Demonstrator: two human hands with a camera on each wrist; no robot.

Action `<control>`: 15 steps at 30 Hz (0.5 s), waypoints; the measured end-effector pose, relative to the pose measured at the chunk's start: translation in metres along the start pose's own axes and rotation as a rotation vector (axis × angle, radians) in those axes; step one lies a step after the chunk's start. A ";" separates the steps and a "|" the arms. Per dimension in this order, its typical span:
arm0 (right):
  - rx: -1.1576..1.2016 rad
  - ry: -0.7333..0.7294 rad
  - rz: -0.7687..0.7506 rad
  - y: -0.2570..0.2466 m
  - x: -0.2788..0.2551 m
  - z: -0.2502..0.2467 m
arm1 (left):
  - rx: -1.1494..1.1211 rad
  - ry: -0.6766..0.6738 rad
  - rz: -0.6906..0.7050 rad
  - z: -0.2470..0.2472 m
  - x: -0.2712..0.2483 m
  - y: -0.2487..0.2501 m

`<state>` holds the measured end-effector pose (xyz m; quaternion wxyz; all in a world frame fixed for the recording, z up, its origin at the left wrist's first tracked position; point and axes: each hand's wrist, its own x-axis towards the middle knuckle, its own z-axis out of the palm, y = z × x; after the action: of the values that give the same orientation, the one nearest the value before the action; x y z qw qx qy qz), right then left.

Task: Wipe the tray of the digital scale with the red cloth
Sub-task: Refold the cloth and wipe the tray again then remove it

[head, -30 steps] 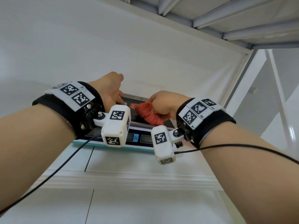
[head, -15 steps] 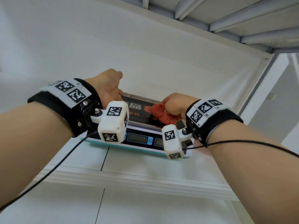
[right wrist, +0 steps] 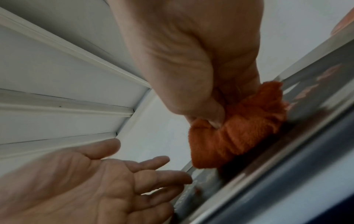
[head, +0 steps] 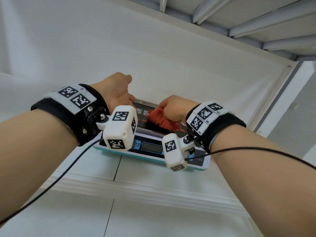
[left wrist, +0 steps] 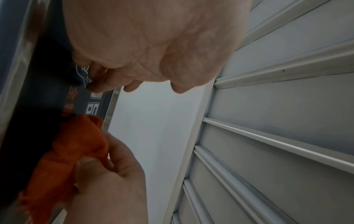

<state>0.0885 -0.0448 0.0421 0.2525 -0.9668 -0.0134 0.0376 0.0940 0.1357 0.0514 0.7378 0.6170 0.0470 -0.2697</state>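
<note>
The digital scale (head: 152,147) has a teal base and a dark printed tray (head: 145,103) with a metal rim. My right hand (head: 172,106) grips the bunched red cloth (head: 160,119) and presses it on the tray's right half. The right wrist view shows the fingers curled into the cloth (right wrist: 239,128) on the tray (right wrist: 306,94). My left hand (head: 118,93) rests at the tray's far left corner. Its fingers are relaxed, and a fingertip (left wrist: 91,87) touches the tray (left wrist: 47,91). The cloth (left wrist: 76,144) lies just beside it.
The scale stands on a white shelf surface (head: 153,194) with a raised front lip. A white back wall (head: 153,57) is right behind it, and a ribbed white ceiling (head: 256,23) is overhead. Black cables (head: 256,149) trail from both wrist cameras.
My right hand slid the red cloth a little to the right on the tray and then back toward the middle. My left hand stayed at the tray's left corner.
</note>
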 end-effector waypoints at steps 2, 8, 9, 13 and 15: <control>-0.010 -0.031 -0.040 -0.012 -0.002 0.001 | -0.019 -0.003 0.034 -0.004 0.002 0.001; -0.197 0.006 -0.221 -0.043 0.000 0.019 | -0.090 0.051 0.143 -0.007 -0.003 0.002; -0.226 -0.003 -0.261 -0.046 0.000 0.021 | -0.089 0.063 0.157 -0.007 -0.004 0.001; -0.249 -0.058 -0.355 -0.052 -0.002 0.022 | -0.077 0.113 0.197 -0.004 -0.006 0.000; -0.251 -0.082 -0.389 -0.051 -0.003 0.023 | -0.080 0.113 0.200 -0.002 -0.005 0.002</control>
<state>0.0832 0.0108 0.0473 0.1319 -0.9675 -0.2143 0.0256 0.0914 0.1395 0.0542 0.7812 0.6029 0.0374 -0.1577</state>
